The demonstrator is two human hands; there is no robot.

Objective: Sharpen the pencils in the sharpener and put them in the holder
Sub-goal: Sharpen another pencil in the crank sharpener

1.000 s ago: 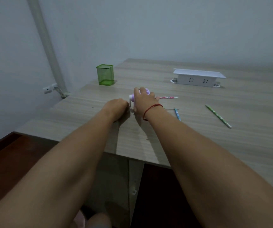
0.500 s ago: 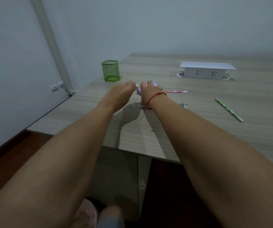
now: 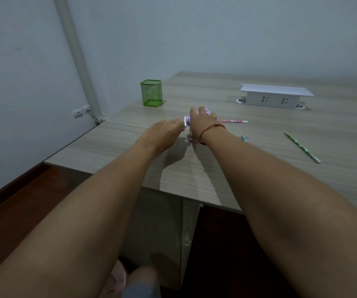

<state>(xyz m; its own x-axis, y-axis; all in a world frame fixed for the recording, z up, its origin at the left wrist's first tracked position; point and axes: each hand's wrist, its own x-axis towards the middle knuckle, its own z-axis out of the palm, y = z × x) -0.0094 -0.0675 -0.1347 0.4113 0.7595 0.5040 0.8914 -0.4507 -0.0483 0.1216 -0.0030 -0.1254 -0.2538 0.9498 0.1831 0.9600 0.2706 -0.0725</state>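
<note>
A small purple pencil sharpener [image 3: 206, 110] stands on the wooden table [image 3: 259, 168], mostly hidden under my right hand [image 3: 203, 123], which clamps down on its body. A pink pencil [image 3: 234, 121] sticks out of its right side, lying level. My left hand [image 3: 167, 132] pinches the white crank [image 3: 185, 122] on the sharpener's left end. A green mesh holder [image 3: 151, 93] stands at the table's far left and looks empty. A green pencil [image 3: 302, 147] lies to the right. Only the tip of a blue pencil [image 3: 244, 138] shows behind my right forearm.
A white socket box [image 3: 274, 97] sits at the back right of the table. A white pipe [image 3: 76, 54] runs down the wall on the left, past a small wall fitting [image 3: 81, 111]. The table's near edge [image 3: 173, 190] crosses under my forearms.
My left hand has lifted from the table beside the sharpener up to its crank. My right hand has stayed on the sharpener. The camera has shifted slightly.
</note>
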